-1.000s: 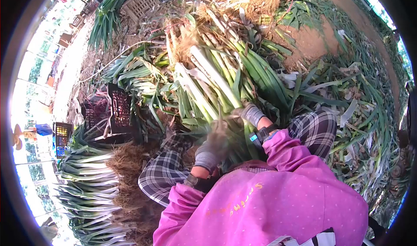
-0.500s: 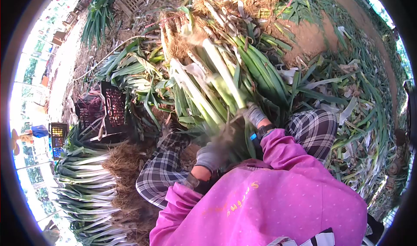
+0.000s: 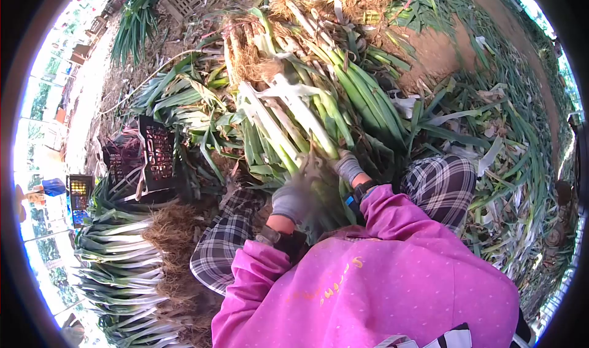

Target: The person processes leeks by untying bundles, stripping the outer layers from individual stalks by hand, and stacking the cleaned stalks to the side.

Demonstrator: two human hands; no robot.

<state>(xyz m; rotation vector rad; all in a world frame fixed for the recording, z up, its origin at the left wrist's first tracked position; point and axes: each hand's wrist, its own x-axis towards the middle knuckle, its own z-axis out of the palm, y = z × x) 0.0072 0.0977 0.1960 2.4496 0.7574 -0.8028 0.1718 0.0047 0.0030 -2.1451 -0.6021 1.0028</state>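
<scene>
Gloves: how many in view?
2 grey gloves: one on the left hand, blurred, and one on the right hand, both at the near end of the leeks. Any under the leaves would be hidden.

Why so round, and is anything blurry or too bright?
In the head view, black corners frame a round image, suggesting a very wide lens; in that same view, the left hand is smeared, likely by motion, and the left edge glares white.
</scene>
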